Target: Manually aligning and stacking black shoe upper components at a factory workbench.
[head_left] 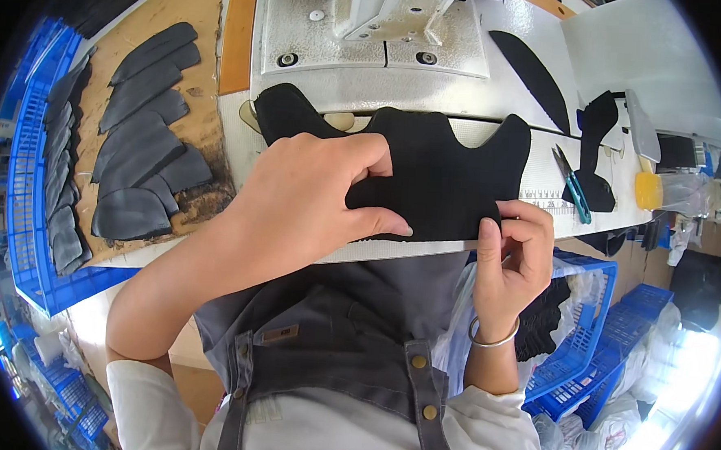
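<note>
A black fabric piece with a scalloped far edge lies across the front of the white worktable. My left hand grips its left part, fingers curled in and the thumb laid along the near edge. Some of those fingertips are hidden. At the near right corner, my right hand pinches the fabric between thumb and fingers; a metal bangle circles that wrist. Behind the fabric stands the white base of a machine.
Overlapping dark pieces cover a brown board at left, beside a blue crate. To the right lie a curved black piece, teal-handled snips and another black piece. Blue baskets stand below the table's right side.
</note>
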Available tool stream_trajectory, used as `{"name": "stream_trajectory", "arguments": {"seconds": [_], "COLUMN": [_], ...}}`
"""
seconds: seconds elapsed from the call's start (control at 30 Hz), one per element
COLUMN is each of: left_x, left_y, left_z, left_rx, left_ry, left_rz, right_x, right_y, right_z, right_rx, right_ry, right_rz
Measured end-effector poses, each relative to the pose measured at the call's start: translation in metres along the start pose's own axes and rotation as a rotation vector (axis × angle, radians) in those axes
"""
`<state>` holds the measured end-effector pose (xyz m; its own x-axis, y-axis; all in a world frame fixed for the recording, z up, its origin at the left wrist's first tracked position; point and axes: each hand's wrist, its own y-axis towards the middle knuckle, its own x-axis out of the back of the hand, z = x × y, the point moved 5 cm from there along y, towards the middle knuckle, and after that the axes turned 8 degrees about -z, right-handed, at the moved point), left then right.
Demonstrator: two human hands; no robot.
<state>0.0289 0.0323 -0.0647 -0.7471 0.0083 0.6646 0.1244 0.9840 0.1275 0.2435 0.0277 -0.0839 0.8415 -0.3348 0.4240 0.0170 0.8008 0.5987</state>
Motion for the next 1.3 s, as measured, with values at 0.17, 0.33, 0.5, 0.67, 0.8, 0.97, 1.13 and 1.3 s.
{"name": "stream_trajectory", "arguments": {"seconds": [0.17,0.33,0.5,0.67,0.8,0.97,1.13,1.3], "left_x": [0.001,0.001,0.001,0.0,-0.001,0.001,0.001,0.018], "left_y": [0.0,0.0,-0.001,0.0,0.001,0.0,-0.001,0.002], "left_z": [0.0,0.0,-0.002,-0.003,-0.004,-0.004,-0.004,-0.001], "left_rx": [0.001,-0.002,-0.013,-0.018,0.026,0.0,-0.086,0.004], "left_ry": [-0.004,0.013,0.021,0.058,0.095,0.097,0.204,0.197], "left_rz": [-0.002,0.005,-0.008,-0.002,0.059,0.061,0.044,0.174], "right_x": [-0.001,-0.001,0.0,-0.001,-0.001,-0.001,-0.016,-0.026], "right_y": [-0.001,-0.002,-0.003,-0.001,-0.002,-0.004,-0.015,-0.024], "right_z": [0.0,-0.001,0.0,0.002,0.004,0.014,0.044,0.041], "right_rx": [0.002,0.005,0.025,0.056,0.064,-0.093,0.555,0.548], "right_ry": [0.009,-0.005,-0.022,-0.045,-0.093,-0.017,-0.22,-0.148], "right_rz": [0.001,0.002,0.006,0.008,0.017,-0.167,0.115,0.255]}}
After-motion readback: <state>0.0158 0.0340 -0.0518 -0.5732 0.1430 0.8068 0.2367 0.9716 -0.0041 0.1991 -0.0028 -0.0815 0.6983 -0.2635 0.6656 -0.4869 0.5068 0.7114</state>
